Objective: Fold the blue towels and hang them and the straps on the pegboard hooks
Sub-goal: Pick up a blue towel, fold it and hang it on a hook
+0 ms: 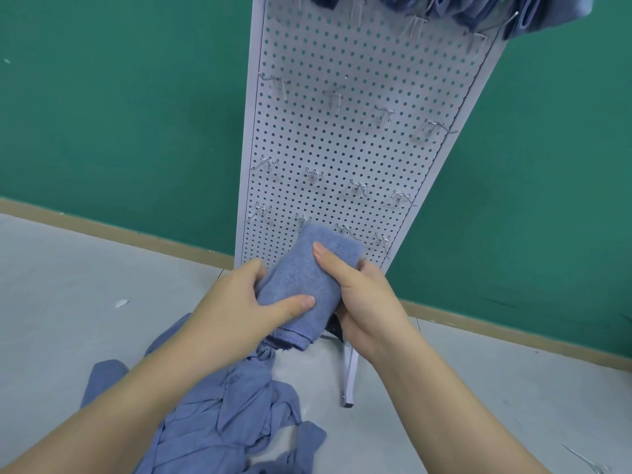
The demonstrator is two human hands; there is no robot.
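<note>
Both hands, left hand [236, 302] and right hand [362, 299], grip a folded blue towel [301, 278] before the pegboard [342, 138]. More blue cloths [219, 412] lie heaped on the floor [68, 302].

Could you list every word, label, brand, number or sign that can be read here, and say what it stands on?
None can be read.
Cloth pile on the floor: a small dark mark at one fold, too blurred to read.
Folded towel, pegboard, hung towels: no text shows.
</note>
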